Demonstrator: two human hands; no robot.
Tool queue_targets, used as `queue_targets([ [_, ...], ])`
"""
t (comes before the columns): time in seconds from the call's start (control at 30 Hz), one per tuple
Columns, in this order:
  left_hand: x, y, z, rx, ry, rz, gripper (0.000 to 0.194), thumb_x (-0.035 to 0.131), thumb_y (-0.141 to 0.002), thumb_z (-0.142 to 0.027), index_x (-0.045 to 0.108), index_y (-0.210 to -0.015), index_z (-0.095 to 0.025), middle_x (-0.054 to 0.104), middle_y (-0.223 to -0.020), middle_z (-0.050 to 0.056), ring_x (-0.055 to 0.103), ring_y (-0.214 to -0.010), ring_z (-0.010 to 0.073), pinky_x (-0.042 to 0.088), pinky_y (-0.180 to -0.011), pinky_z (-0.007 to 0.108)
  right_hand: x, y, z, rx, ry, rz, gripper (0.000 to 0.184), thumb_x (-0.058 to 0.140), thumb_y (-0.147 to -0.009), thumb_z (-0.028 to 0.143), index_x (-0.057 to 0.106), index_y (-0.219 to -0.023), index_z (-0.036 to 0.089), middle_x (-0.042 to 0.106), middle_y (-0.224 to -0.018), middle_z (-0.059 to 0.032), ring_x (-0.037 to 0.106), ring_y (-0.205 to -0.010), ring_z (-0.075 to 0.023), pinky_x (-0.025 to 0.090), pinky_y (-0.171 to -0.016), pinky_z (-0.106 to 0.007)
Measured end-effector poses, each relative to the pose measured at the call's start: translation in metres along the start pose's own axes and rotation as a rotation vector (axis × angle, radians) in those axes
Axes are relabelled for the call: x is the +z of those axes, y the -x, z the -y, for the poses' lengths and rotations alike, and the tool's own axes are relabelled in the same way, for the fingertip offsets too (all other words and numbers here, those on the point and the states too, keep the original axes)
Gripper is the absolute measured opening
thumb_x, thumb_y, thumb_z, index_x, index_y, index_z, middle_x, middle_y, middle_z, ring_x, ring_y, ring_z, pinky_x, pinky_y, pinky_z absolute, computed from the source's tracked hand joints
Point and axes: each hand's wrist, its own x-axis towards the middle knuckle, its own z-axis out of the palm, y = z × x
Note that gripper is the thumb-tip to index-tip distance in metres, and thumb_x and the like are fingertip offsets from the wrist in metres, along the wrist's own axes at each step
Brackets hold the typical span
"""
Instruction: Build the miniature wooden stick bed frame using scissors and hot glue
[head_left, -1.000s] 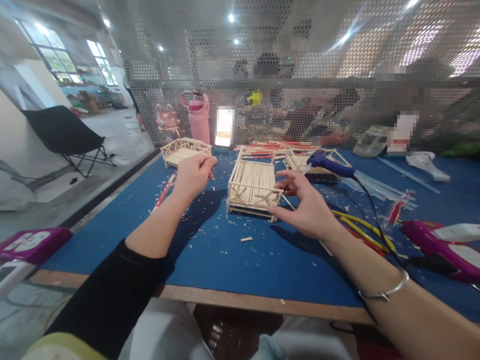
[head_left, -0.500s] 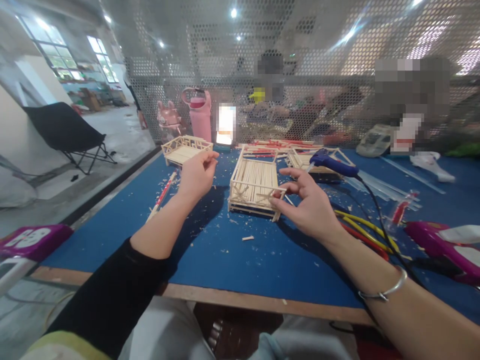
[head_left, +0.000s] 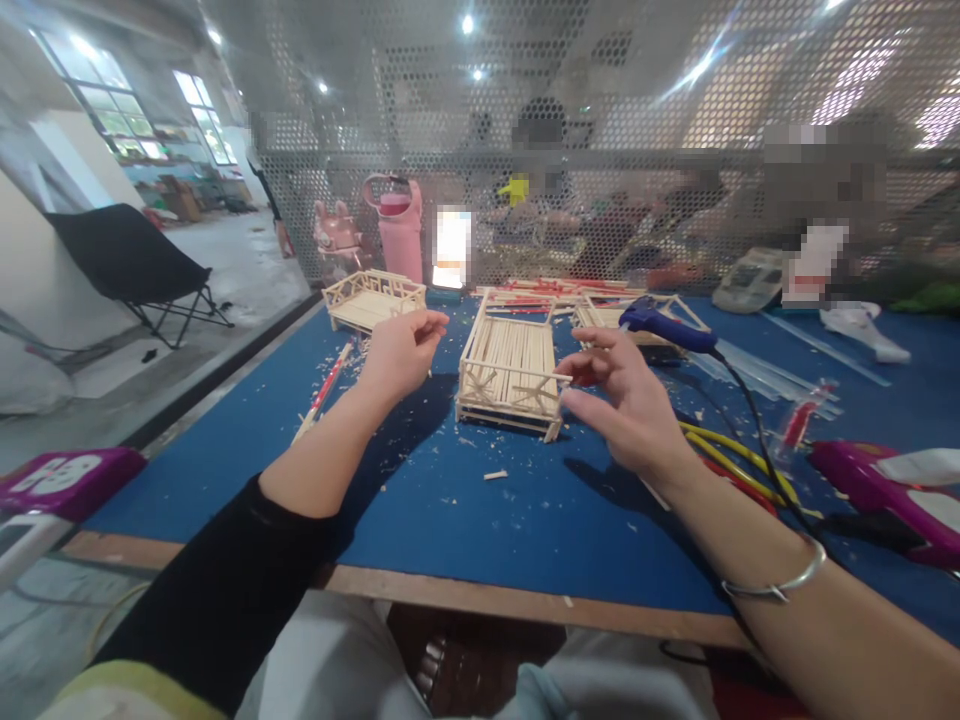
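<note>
A small bed-like model of pale wooden sticks, with a slatted floor and railings, stands upright on the blue table top. At its front right corner is my right hand, thumb and fingers apart; I cannot tell whether a fingertip still touches the rail. My left hand hovers left of the model, thumb and fingers closed in a pinch. Whatever it may hold is too small to make out. Behind that hand sits a second stick model. A third stick model is partly hidden by a blue glue gun.
Red and pale sticks lie at the back. Clear glue sticks, yellow pliers handles and a magenta tool are on the right. A pink bottle and lit phone stand before the perforated screen.
My right hand has opened and drawn slightly right, off the model's front corner post. My left hand has shifted a little to the right, still pinched.
</note>
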Motion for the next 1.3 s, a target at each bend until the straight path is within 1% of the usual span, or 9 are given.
queue_targets([
  [0.3, -0.015, -0.002, -0.008, -0.046, -0.091, -0.166, 0.027, 0.042, -0.081, -0.013, 0.067, -0.090, -0.015, 0.055, -0.052, -0.002, 0.048, -0.049, 0.0111, 0.041, -0.055, 0.023, -0.005, -0.003, 0.002, 0.020, -0.119, -0.285, 0.026, 0.055, -0.079, 0.036, 0.050, -0.101, 0.024, 0.058, -0.080, -0.0029, 0.058, -0.076, -0.0170, 0.048, -0.071, -0.033],
  [0.53, -0.018, -0.003, 0.001, -0.026, -0.171, -0.117, 0.020, 0.055, -0.076, -0.015, 0.071, -0.089, -0.015, 0.072, -0.085, 0.005, 0.063, -0.076, 0.0162, 0.049, -0.076, 0.029, -0.005, -0.004, -0.001, 0.026, -0.141, -0.333, 0.025, 0.056, -0.079, 0.039, 0.054, -0.097, 0.022, 0.058, -0.075, -0.0009, 0.059, -0.073, -0.0154, 0.048, -0.069, -0.031],
  [0.77, -0.015, -0.009, 0.008, -0.001, -0.030, -0.139, 0.038, 0.049, -0.064, 0.004, 0.070, -0.090, -0.015, 0.073, -0.082, 0.002, 0.065, -0.075, 0.0137, 0.053, -0.078, 0.029, -0.004, -0.004, -0.002, 0.032, -0.131, -0.347, 0.024, 0.056, -0.079, 0.038, 0.054, -0.096, 0.021, 0.059, -0.075, -0.0010, 0.059, -0.073, -0.0152, 0.048, -0.069, -0.030],
  [0.87, -0.018, -0.005, -0.004, -0.008, 0.050, -0.197, 0.035, 0.053, -0.066, 0.001, 0.069, -0.094, -0.013, 0.072, -0.081, 0.003, 0.064, -0.072, 0.0122, 0.053, -0.076, 0.027, -0.006, -0.006, 0.001, -0.009, -0.092, -0.376, 0.021, 0.055, -0.080, 0.036, 0.055, -0.096, 0.022, 0.059, -0.074, -0.0004, 0.058, -0.069, -0.0145, 0.048, -0.067, -0.029],
  [0.97, -0.027, 0.022, -0.033, 0.046, 0.187, -0.235, 0.037, 0.060, -0.070, -0.006, 0.064, -0.106, -0.014, 0.069, -0.085, 0.003, 0.064, -0.074, 0.0108, 0.053, -0.074, 0.024, -0.011, -0.003, 0.026, -0.065, 0.038, -0.424, 0.014, 0.052, -0.083, 0.033, 0.058, -0.090, 0.022, 0.059, -0.071, 0.0000, 0.058, -0.066, -0.0135, 0.048, -0.064, -0.027],
  [1.03, -0.031, 0.054, -0.056, 0.096, 0.233, -0.253, 0.037, 0.065, -0.072, -0.012, 0.062, -0.108, -0.017, 0.067, -0.087, 0.001, 0.062, -0.073, 0.0094, 0.053, -0.070, 0.021, -0.013, 0.005, 0.053, -0.055, 0.153, -0.326, 0.016, 0.049, -0.086, 0.030, 0.063, -0.085, 0.022, 0.061, -0.069, -0.0001, 0.059, -0.065, -0.0129, 0.048, -0.063, -0.025],
  [1.1, -0.031, 0.092, -0.076, 0.115, 0.216, -0.233, 0.036, 0.068, -0.073, -0.017, 0.060, -0.109, -0.020, 0.064, -0.077, -0.003, 0.059, -0.063, 0.0066, 0.051, -0.062, 0.016, -0.011, 0.019, 0.081, -0.033, 0.187, -0.012, 0.015, 0.051, -0.085, 0.028, 0.066, -0.084, 0.024, 0.065, -0.069, 0.0015, 0.062, -0.065, -0.0114, 0.049, -0.063, -0.021],
  [1.2, -0.025, 0.138, -0.093, 0.131, 0.272, -0.119, 0.044, 0.066, -0.076, -0.018, 0.051, -0.116, -0.025, 0.058, -0.065, -0.008, 0.053, -0.052, 0.0036, 0.046, -0.050, 0.010, -0.003, 0.043, 0.109, 0.015, 0.032, 0.428, 0.017, 0.056, -0.083, 0.023, 0.067, -0.096, 0.026, 0.071, -0.081, 0.0040, 0.065, -0.071, -0.0098, 0.050, -0.064, -0.016],
  [1.3, -0.021, 0.158, -0.097, 0.137, 0.338, -0.026, 0.045, 0.063, -0.079, -0.019, 0.047, -0.120, -0.029, 0.058, -0.068, -0.008, 0.055, -0.053, 0.0038, 0.047, -0.052, 0.010, 0.003, 0.064, 0.112, 0.138, -0.096, 0.500, 0.019, 0.052, -0.085, 0.020, 0.069, -0.092, 0.025, 0.072, -0.082, 0.0041, 0.067, -0.071, -0.0091, 0.050, -0.064, -0.013],
])
